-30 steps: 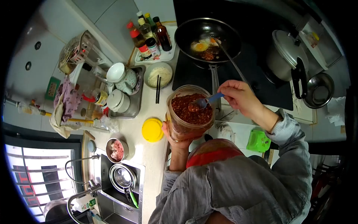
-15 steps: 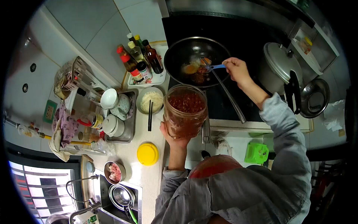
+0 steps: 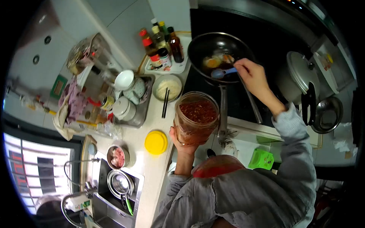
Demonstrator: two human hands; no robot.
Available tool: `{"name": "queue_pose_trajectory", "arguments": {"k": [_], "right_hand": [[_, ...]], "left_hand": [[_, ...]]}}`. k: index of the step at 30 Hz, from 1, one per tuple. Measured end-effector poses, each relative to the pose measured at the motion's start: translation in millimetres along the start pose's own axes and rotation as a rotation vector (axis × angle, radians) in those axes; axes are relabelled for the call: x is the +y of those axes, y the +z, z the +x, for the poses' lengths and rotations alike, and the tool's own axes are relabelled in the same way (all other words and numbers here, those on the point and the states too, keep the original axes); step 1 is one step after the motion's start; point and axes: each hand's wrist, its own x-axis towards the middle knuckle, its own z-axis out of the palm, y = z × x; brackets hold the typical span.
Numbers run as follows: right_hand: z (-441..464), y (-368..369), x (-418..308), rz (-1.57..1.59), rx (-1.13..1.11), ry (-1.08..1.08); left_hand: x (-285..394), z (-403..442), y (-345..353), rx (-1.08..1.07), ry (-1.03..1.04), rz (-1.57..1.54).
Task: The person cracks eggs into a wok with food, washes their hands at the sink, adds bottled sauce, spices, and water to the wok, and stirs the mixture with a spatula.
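My left hand point(image 3: 186, 146) is wrapped round a big clear jar point(image 3: 197, 131) of dark red chili paste point(image 3: 197, 111), its top uncovered. Between the fingers of my right hand point(image 3: 253, 76) is the handle of a small blue spoon point(image 3: 219, 73). That spoon hangs above the near side of a black wok point(image 3: 201, 47) on the stove. Eggs point(image 3: 213, 62) lie in the wok's bottom, partly hidden by my hand and the spoon. A long metal utensil handle point(image 3: 253, 102) leans out over the wok's rim, below my right hand; its head is hidden.
A yellow lid point(image 3: 156, 142), a bowl of noodles point(image 3: 167, 84) with black chopsticks point(image 3: 165, 102), and a pot of raw meat point(image 3: 118, 157) stand on the counter. Sauce bottles point(image 3: 175, 45) fill a tray at the back. A pressure cooker point(image 3: 298, 76) stands right of the wok.
The camera view has turned and shifted, moving the scene in frame. The blue spoon now sits nearer the wok's near side, its bowl more plainly visible. Both hands keep their holds.
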Motion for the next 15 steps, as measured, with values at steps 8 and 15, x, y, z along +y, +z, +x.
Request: {"name": "queue_pose_trajectory", "arguments": {"k": [8, 15], "right_hand": [[-74, 48, -120, -0.036, -0.47, -0.8], [-97, 114, -170, 0.055, -0.605, -0.985]], "left_hand": [[21, -66, 1, -0.023, 0.111, -0.067], [64, -125, -13, 0.0, 0.316, -0.017]]}}
